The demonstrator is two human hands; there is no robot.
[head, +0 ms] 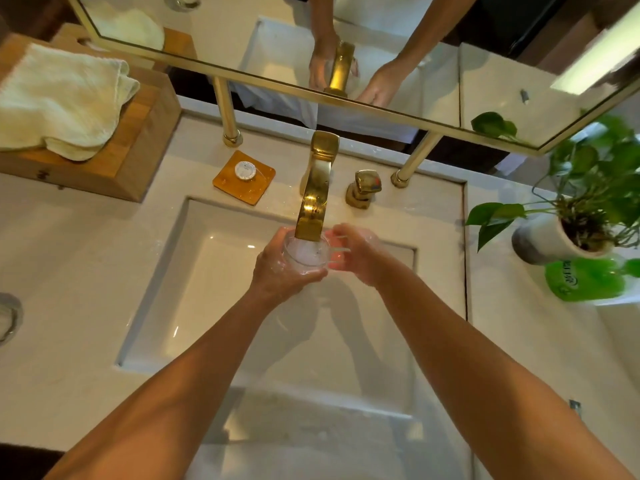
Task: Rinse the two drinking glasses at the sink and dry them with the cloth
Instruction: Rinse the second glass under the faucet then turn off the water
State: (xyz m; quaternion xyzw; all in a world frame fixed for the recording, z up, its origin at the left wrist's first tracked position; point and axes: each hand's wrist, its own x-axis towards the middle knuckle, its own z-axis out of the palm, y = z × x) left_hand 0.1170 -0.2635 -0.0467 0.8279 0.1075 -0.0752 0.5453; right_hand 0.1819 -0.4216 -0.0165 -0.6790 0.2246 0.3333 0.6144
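A clear drinking glass [306, 256] is upright under the gold faucet spout [313, 206], over the white sink basin [214, 306]. Water froths inside it. My left hand [280, 268] wraps around the glass from the left. My right hand [356, 254] presses thumb and fingers on the glass's right side and rim. A cream cloth [59, 98] lies crumpled on a wooden box [138, 147] at the back left. A round clear rim [7, 320] shows at the far left edge of the counter; it may be the second glass, but most of it is cut off.
A gold faucet handle [363, 188] stands right of the spout. An amber dish [244, 176] with a small round item sits left of it. A potted plant [568, 233] and a green bottle [585, 280] stand on the right. A gold-framed mirror [346, 57] hangs close above.
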